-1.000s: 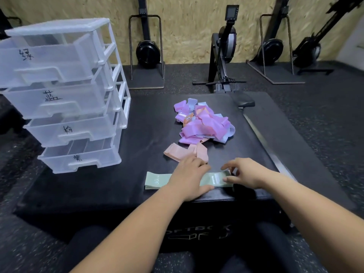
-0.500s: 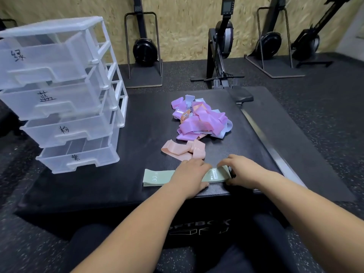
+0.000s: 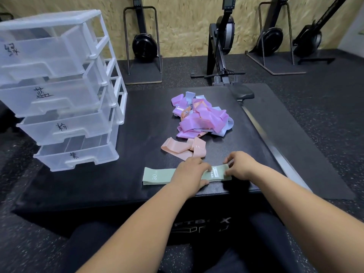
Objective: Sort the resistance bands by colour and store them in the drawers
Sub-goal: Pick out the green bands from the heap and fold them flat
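A flat stack of green resistance bands (image 3: 157, 175) lies near the front edge of the black soft box (image 3: 98, 184). My left hand (image 3: 191, 173) presses palm-down on the middle of the stack. My right hand (image 3: 239, 164) pinches its right end. Just behind lie loose pink bands (image 3: 177, 147). Farther back is a tangled pile of purple, blue and pink bands (image 3: 202, 117). A clear plastic drawer tower (image 3: 59, 89) stands at the left, its four labelled drawers pulled partly out.
Rowing machines (image 3: 222, 46) and upright stands line the wooden wall behind the box. A metal rail (image 3: 275, 154) runs diagonally along the right side of the box. My dark-clad knees sit below the front edge.
Both hands stay on the green stack; the right hand has slid slightly along its right end. The view has shifted a little, nothing else has moved.
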A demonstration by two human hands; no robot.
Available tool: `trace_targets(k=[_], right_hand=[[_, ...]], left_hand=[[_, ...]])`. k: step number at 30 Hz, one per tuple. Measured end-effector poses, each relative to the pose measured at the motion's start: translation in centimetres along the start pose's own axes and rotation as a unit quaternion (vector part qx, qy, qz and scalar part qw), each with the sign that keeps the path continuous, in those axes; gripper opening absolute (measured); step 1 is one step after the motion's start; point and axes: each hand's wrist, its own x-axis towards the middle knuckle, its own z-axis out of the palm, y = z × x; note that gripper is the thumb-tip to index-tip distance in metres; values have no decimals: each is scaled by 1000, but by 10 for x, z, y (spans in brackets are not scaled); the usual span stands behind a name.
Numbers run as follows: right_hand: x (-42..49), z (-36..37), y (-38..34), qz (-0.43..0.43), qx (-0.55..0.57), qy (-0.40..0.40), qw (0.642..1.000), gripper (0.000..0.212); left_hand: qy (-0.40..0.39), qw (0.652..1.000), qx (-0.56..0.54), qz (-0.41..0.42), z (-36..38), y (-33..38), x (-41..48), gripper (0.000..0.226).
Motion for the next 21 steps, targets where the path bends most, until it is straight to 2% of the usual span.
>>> trace_targets(k=[4,7,10,12,14,17,19,21], right_hand=[[-4,1,-4,-4,65,21,998,31],[-7,-5,-7,-10,147,7,989,33],[-15,-16,-14,-15,257,-11,966,33],[-21,-21,-25,-21,314,-20,949,34],[-23,-20,-38,-43,357,-24,933,38],[-28,-9,-60,-86,379,-7,921,46],[-34,1,-74,-122,358,-10,926,54],[-40,10,-84,-160,346,-28,924,58]], left_hand=[[11,1000,-22,-10,5,0,0,44],[6,998,-53,-24,5,-2,0,47],[40,986,-156,-42,-4,-3,-1,37],[70,951,-285,-93,-17,0,-2,20],[73,883,-436,-157,-34,5,-2,11],[67,791,-567,-217,-59,5,-8,24],[63,767,-595,-232,-73,0,-17,26],[58,768,-594,-233,-79,-12,-27,14]])
